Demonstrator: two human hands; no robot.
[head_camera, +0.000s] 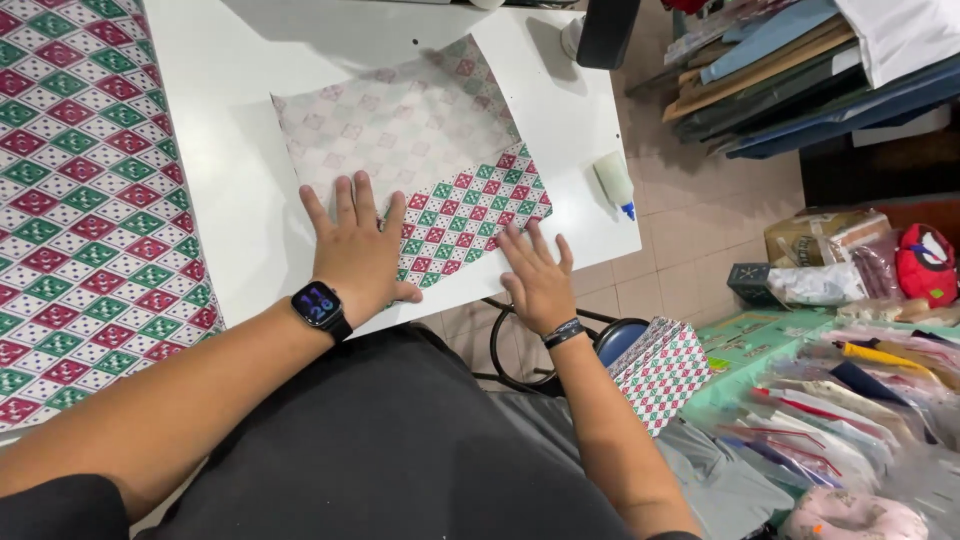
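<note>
Paper sheet with its folded red-and-green flap could slip crooked, I think, if my 2 flat, open hands, left hand and right hand, push unevenly on the smooth white table.

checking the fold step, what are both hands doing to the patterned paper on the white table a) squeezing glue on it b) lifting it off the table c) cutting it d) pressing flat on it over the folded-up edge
d: the left hand and right hand lie palm-down on the patterned paper, along its folded-up printed edge; the glue bottle lies untouched on the white table.
</note>
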